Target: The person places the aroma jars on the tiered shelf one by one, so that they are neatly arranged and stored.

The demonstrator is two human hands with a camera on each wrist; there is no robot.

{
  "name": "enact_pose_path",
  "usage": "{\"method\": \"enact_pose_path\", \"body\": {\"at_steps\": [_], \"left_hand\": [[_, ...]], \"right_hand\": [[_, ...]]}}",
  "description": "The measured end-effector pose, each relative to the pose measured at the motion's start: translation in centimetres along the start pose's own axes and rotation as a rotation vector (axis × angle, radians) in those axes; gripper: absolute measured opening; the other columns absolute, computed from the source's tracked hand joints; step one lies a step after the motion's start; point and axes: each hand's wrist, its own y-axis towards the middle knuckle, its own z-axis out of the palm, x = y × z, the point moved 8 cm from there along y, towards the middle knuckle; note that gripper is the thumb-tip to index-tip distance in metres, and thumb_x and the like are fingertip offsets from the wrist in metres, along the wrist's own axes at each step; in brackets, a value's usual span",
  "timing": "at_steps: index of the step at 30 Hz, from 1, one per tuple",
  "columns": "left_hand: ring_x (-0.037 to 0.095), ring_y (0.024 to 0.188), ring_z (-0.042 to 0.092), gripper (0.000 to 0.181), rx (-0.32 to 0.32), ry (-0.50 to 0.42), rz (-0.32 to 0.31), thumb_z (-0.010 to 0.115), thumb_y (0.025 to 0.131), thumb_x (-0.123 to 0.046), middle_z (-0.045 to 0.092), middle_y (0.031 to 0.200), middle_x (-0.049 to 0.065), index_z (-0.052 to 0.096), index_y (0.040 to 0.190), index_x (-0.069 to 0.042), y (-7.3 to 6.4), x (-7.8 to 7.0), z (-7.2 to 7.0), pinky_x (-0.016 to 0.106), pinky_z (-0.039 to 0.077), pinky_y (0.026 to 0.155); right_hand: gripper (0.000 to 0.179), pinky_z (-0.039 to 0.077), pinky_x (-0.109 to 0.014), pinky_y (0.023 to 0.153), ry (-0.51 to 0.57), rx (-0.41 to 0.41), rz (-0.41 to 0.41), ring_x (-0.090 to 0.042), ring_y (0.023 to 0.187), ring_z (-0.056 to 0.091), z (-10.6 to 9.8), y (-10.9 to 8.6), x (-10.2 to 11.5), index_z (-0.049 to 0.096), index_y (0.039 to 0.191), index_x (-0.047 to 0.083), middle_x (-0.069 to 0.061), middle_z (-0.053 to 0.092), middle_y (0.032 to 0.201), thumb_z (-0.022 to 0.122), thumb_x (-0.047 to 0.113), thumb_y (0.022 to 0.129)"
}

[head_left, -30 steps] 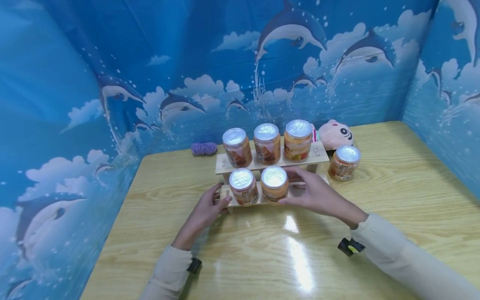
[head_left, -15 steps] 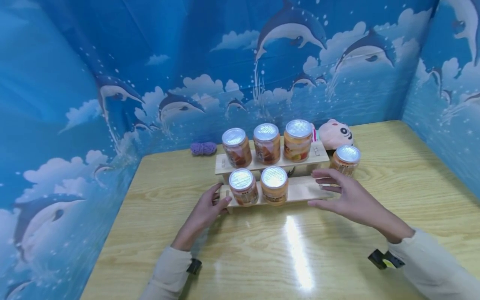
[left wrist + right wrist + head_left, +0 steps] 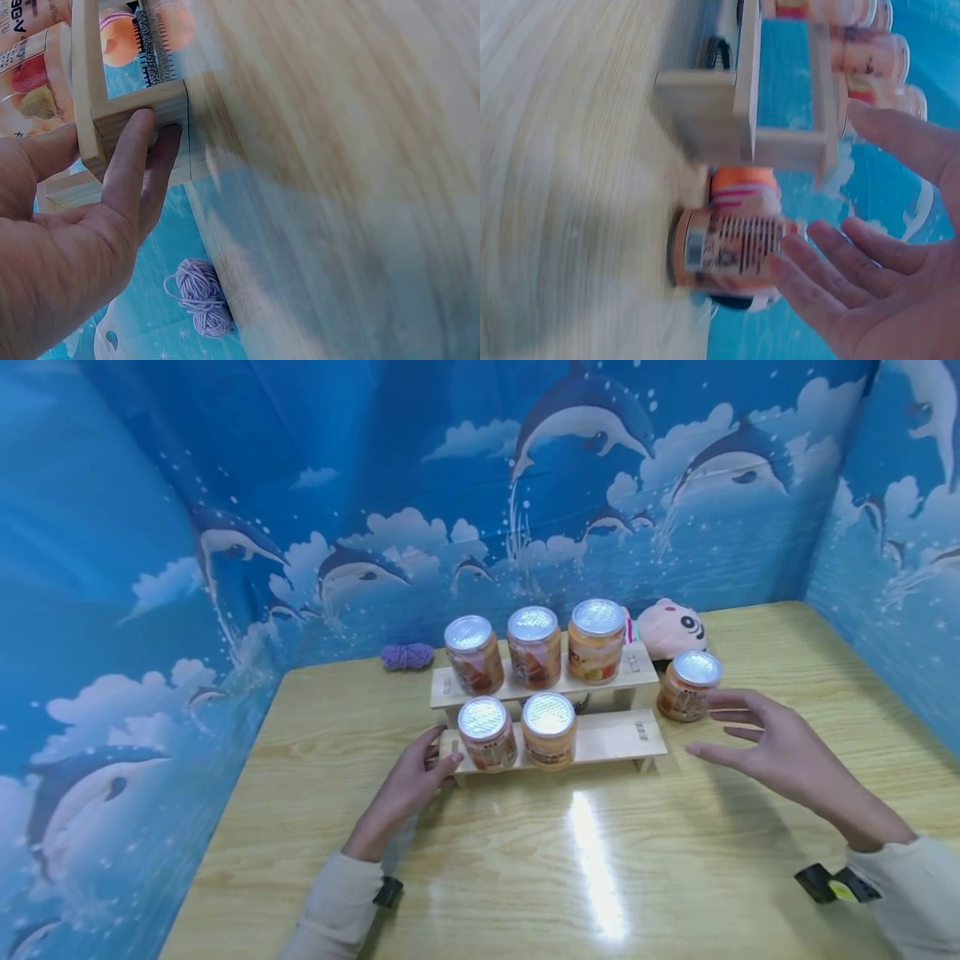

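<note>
A two-step wooden rack stands on the table, its left end held by my left hand. In the left wrist view, thumb and fingers wrap the end of the lower step. Two silver-lidded fruit jars, a left one and a right one, occupy the left and middle of that step. Three more jars line the upper step. Beyond the rack's right end, another jar stands on the table. My right hand is beside it, fingers extended and spread, holding nothing.
Behind the lone jar lies a pink plush toy. A purple yarn skein rests by the back wall, left of the rack. Beneath the rack is a dark bristled brush. Dolphin-print sheets border the table.
My right hand has let go of the right jar on the lower step and moved right, to beside the lone jar. The left hand keeps its hold on the rack.
</note>
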Motion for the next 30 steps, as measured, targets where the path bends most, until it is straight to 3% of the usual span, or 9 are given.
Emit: {"method": "enact_pose_path", "body": {"at_steps": [3, 8, 14, 30], "left_hand": [[0.039, 0.120, 0.061, 0.070, -0.004, 0.000, -0.001, 0.062, 0.101, -0.010, 0.050, 0.143, 0.032, 0.023, 0.158, 0.004, 0.0, 0.1, -0.1, 0.036, 0.061, 0.088], [0.038, 0.119, 0.062, 0.070, 0.002, -0.016, 0.005, 0.062, 0.101, -0.009, 0.051, 0.141, 0.032, 0.022, 0.158, 0.005, 0.0, 0.1, -0.1, 0.037, 0.061, 0.088], [0.038, 0.117, 0.063, 0.070, 0.004, -0.007, 0.007, 0.062, 0.101, -0.010, 0.052, 0.140, 0.032, 0.023, 0.158, 0.004, -0.1, 0.0, -0.1, 0.036, 0.061, 0.087], [0.040, 0.123, 0.060, 0.069, -0.003, 0.002, 0.018, 0.062, 0.102, -0.010, 0.050, 0.142, 0.033, 0.023, 0.157, 0.004, -0.1, -0.1, 0.1, 0.036, 0.060, 0.089]], "right_hand": [[0.081, 0.056, -0.044, 0.092, -0.029, -0.006, 0.037, -0.055, 0.127, 0.047, -0.7, 0.4, -1.2, 0.039, 0.146, -0.009, -0.033, 0.045, 0.144, 0.080, 0.032, 0.090], [0.087, 0.055, -0.055, 0.090, -0.057, -0.015, 0.098, -0.060, 0.126, 0.045, -1.6, 1.2, -3.0, 0.035, 0.148, -0.011, -0.038, 0.041, 0.145, 0.078, 0.039, 0.090], [0.100, 0.046, -0.069, 0.096, -0.059, -0.033, 0.153, -0.062, 0.130, 0.038, -2.1, 2.5, -4.3, 0.025, 0.152, -0.013, -0.040, 0.033, 0.150, 0.078, 0.044, 0.089], [0.118, 0.039, -0.069, 0.105, 0.049, -0.038, 0.135, -0.060, 0.135, 0.033, 0.0, 6.3, -4.8, 0.008, 0.156, -0.013, -0.041, 0.022, 0.155, 0.085, 0.039, 0.083]]}}
